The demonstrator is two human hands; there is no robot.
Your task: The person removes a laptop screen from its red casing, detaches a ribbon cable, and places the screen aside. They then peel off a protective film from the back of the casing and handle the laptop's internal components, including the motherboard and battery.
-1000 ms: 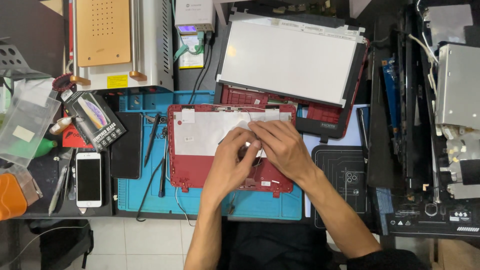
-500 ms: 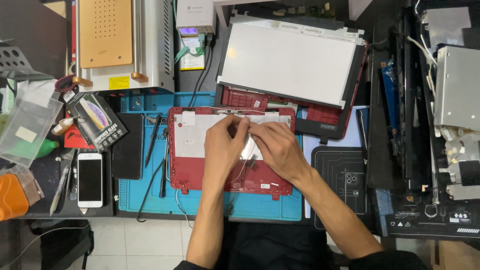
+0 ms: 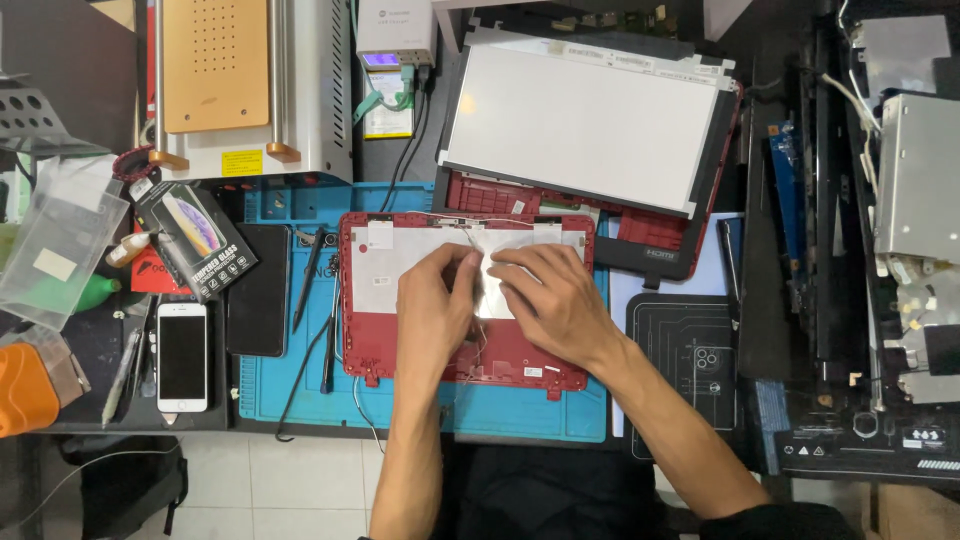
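Note:
A red laptop lid shell (image 3: 365, 345) lies inside-up on a blue work mat (image 3: 270, 385), its inner face covered with silvery foil. My left hand (image 3: 432, 310) rests on the middle of the shell, fingers pressed on the foil by a thin cable (image 3: 470, 235). My right hand (image 3: 550, 295) lies beside it to the right, fingertips flat on the foil near the left hand. Whether either hand pinches the cable is hidden by the fingers.
A bare display panel (image 3: 580, 125) leans on a red laptop base (image 3: 660, 235) behind the shell. A white phone (image 3: 183, 355), a dark phone (image 3: 258, 290), a screen-protector box (image 3: 195, 238), tweezers and a pen tool (image 3: 308, 280) lie left. A heating machine (image 3: 240, 85) stands at back left; dismantled laptop parts (image 3: 910, 200) fill the right.
Both hands slid up and slightly left across the foil, from the shell's right-centre toward its upper middle. The shell has not moved.

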